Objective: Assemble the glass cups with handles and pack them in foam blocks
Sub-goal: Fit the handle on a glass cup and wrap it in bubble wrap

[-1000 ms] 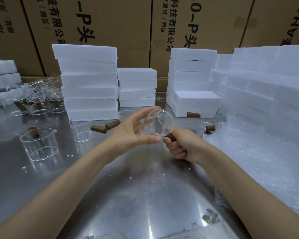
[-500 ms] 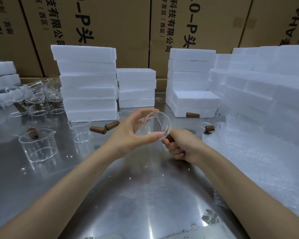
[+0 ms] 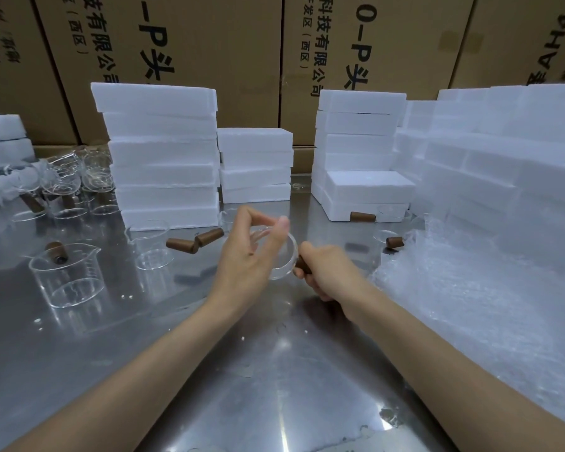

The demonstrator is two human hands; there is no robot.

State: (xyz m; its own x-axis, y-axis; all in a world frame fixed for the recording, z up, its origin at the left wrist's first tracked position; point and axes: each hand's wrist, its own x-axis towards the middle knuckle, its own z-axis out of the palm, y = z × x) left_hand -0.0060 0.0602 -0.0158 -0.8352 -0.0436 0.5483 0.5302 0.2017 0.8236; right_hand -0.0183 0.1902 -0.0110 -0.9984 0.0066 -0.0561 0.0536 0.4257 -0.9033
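The cup (image 3: 282, 256) is held above the surface (image 3: 274, 370), between the hands: the right hand (image 3: 327, 272) is fisted round the brown handle (image 3: 302, 264), and the left hand (image 3: 252, 256) has fingers and thumb curled lightly about the glass, though contact is blurred. Judged step: seating the handle. Recommend steadying the glass by its wall, turning the handle straight on its axis, without forcing, before moving to the foam blocks (image 3: 369, 190).

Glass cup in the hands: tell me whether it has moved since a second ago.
Yes. The glass cup has tipped from facing the camera to lying more edge-on and has sunk slightly against the pair of brown handles on the table; the left hand now covers it.
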